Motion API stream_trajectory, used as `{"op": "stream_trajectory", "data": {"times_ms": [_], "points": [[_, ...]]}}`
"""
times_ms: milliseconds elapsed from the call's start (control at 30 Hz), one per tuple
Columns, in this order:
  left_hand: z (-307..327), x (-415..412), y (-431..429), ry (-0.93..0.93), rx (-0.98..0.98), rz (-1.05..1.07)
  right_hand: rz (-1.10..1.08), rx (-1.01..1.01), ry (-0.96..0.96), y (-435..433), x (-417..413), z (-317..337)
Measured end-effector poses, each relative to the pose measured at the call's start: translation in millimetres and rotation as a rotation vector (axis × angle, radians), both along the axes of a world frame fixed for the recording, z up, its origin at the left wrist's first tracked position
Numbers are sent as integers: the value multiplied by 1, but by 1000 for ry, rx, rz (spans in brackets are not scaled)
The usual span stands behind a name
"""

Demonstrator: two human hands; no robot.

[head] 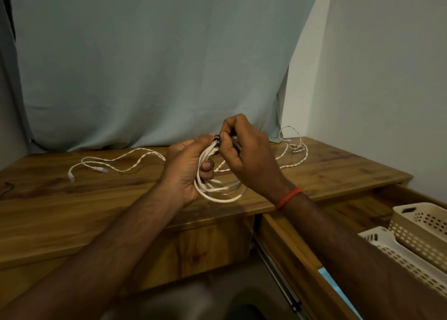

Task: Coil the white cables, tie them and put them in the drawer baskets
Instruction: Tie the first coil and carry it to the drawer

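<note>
The left hand (187, 172) is closed around a coiled white cable (219, 191), thumb pressed across the smooth round strands, with the oval loops hanging out below the palm toward 5 o'clock. The right hand (244, 155) meets it from 2 o'clock, its fingertips pinched tight on a small dark tie (217, 141) at the top of the bundle, where the strands are gathered narrow. Just what the tie is made of is too small to tell. A red braided cord bracelet (289, 198) circles the right wrist.

Both hands hover over a wooden worktop (96, 206) with a warm brown, streaky grain. At 9 o'clock from the hands a loose cable (113, 166) lies flat on the wood, thin and twisted like rope, with small white plugs at its ends. At 2 o'clock a second twisted cable (294, 150) sits in a messy heap near the back corner, one loop standing up off the surface.

At 4 o'clock an open wooden drawer (292, 252) holds two cream plastic baskets (420, 232), rectangular, their walls pierced with rows of small square holes. Behind the worktop hangs a pale grey-green cloth (157, 60) in soft folds, beside a plain white wall (387, 77).
</note>
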State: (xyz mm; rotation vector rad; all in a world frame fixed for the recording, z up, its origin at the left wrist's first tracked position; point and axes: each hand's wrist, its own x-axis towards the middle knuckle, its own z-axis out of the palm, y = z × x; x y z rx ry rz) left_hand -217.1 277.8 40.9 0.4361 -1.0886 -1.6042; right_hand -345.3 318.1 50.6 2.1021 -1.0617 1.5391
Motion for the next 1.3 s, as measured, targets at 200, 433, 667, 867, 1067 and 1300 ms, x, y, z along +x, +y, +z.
{"op": "stream_trajectory", "data": {"times_ms": [200, 433, 667, 867, 1067, 1300], "points": [[-13, -13, 12, -141, -73, 109, 70, 143, -167, 16, -17, -20], [-27, -32, 16, -200, -20, 96, 117, 232, -187, 34, -40, -39], [-27, -54, 21, -199, 58, 24, -107, 18, 116, 38, -63, -46], [-29, -63, 25, -175, 41, -29, -141, 30, 217, 47, -79, -46], [-26, -75, 34, -155, 31, -32, -167, -24, 285, 58, -92, -38], [-22, -92, 42, -166, 28, -91, -183, -97, 320, 69, -104, -31]]}}
